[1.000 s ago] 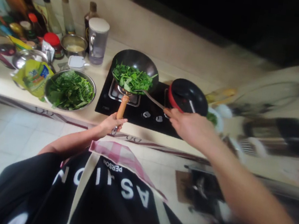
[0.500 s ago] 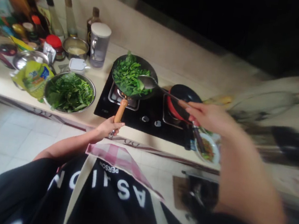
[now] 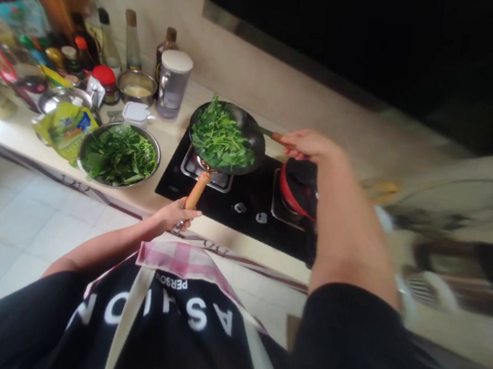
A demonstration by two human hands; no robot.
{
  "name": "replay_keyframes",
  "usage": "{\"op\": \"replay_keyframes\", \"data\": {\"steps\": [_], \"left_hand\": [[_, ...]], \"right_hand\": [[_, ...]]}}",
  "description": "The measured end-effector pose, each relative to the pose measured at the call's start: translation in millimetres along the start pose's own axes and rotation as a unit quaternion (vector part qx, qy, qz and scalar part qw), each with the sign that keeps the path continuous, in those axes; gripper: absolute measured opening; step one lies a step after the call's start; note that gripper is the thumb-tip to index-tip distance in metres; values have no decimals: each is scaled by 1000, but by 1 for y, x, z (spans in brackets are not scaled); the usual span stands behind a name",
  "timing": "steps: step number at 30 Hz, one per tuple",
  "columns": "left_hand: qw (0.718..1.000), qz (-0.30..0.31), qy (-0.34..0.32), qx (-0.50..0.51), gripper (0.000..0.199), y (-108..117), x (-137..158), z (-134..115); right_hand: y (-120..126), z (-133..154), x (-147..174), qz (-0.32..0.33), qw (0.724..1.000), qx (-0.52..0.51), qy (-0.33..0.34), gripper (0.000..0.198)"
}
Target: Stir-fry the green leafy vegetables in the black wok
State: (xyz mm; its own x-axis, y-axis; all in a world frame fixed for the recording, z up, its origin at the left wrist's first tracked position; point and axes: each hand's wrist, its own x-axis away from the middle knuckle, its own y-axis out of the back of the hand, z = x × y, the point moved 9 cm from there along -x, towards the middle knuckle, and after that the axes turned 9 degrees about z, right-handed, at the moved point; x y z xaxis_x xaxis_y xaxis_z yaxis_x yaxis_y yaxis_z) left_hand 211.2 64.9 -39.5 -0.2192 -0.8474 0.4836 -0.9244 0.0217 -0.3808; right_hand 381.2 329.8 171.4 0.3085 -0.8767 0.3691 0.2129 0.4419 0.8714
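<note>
My left hand (image 3: 176,214) is wrapped round the wooden handle of a dark wok (image 3: 258,147), which sits on the left burner of the black gas stove (image 3: 221,202). Leafy greens (image 3: 221,136) are heaped in its left and middle part. On the far right side, my right hand (image 3: 304,145) grips the wooden end of a metal spatula (image 3: 275,135). Its shaft crosses the wok's rim and its head lies low at the back of the greens, partly hard to make out. Below my right forearm a red pan (image 3: 293,192) rests on the right burner.
Left of the stove stands a metal bowl of greens (image 3: 118,155), beside a yellow-green bag (image 3: 65,127). A lidded water pitcher (image 3: 172,87), a small metal bowl (image 3: 136,88) and several bottles line the wall. A dark range hood (image 3: 361,36) hangs above.
My right hand has moved left and away from me, bringing the spatula from above the greens down into the back of the wok. My left hand keeps its hold on the handle.
</note>
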Motion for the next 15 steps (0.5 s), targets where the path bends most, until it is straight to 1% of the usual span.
{"op": "replay_keyframes", "data": {"steps": [2,4,5,7,9,12,13,15], "left_hand": [[1000,3,-2,3,41,0,-1,1],[1000,11,-7,7,40,0,-2,1],[1000,14,-9,8,39,0,-1,0],[1000,16,-8,2,36,0,0,0],[1000,17,-4,-9,35,1,1,-1],[1000,14,0,-11,35,0,2,-3],[1000,12,1,-6,35,0,2,-3],[1000,6,5,3,34,-1,2,-4]], "right_hand": [[-5,11,0,7,1000,29,-7,30],[-11,26,14,-7,992,125,17,32],[-17,33,27,-18,981,188,35,33],[-34,40,59,-35,952,299,56,39],[-55,35,91,-36,935,350,44,46],[-86,19,131,-22,924,380,23,51],[-92,14,141,-22,923,384,14,51],[-95,3,161,-33,920,391,-11,53]]}}
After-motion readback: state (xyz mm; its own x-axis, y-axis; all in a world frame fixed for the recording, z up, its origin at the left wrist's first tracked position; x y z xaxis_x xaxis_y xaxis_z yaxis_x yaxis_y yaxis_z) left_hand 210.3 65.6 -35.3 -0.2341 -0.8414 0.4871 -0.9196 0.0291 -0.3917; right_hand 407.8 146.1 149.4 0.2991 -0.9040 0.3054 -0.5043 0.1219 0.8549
